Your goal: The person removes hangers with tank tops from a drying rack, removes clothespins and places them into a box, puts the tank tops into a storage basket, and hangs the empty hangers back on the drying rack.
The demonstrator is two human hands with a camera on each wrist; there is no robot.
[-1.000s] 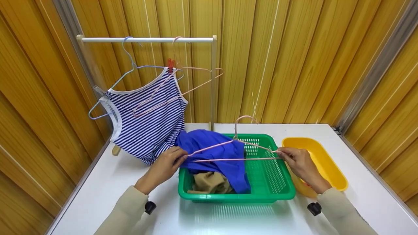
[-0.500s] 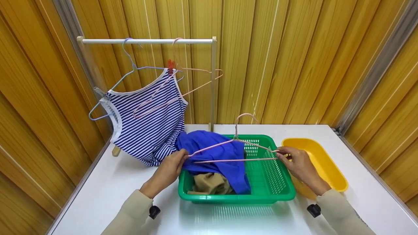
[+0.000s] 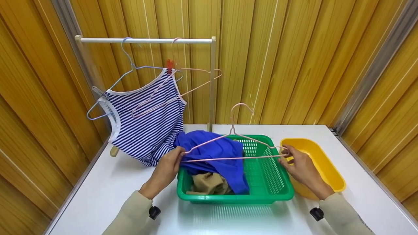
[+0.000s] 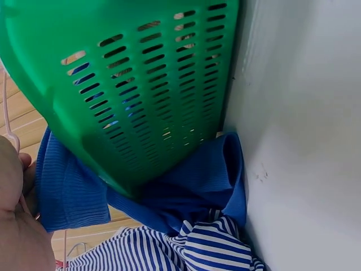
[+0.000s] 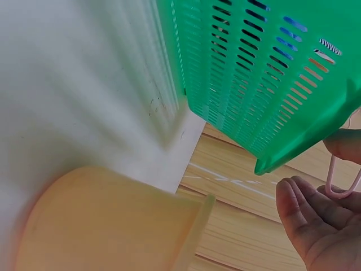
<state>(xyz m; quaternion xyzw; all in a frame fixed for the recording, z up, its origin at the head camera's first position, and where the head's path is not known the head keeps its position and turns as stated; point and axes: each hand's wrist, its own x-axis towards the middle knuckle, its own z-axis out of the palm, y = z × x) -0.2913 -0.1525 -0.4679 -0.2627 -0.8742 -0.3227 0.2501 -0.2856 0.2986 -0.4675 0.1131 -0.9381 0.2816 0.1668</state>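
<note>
A pink wire hanger [image 3: 235,158] is held upright over the green basket [image 3: 241,197], hook uppermost. My left hand [image 3: 166,167] grips its left end. At the right end, the thumb and fingers of my right hand [image 3: 302,165] are around the looped corner; the right wrist view shows this pink loop [image 5: 337,195] between thumb and fingers. Under the hanger, blue clothing [image 3: 225,148] lies bunched in the basket and spills over its left side. In the left wrist view a ribbed blue cuff [image 4: 73,192] hangs beside my fingers. Brown cloth [image 3: 210,183] sits at the basket's front left.
A rack with a white rail [image 3: 150,40] stands at the back left. On it, a blue hanger [image 3: 120,80] carries a striped sleeveless top [image 3: 147,114] clipped by a red peg [image 3: 169,65]; another pink hanger [image 3: 196,88] hangs in front. A yellow tub [image 3: 326,166] stands right of the basket.
The pink hanger has risen and tilted so its hook stands higher. My right hand has shifted slightly right and its fingers have spread at the corner; my left hand has moved slightly left.
</note>
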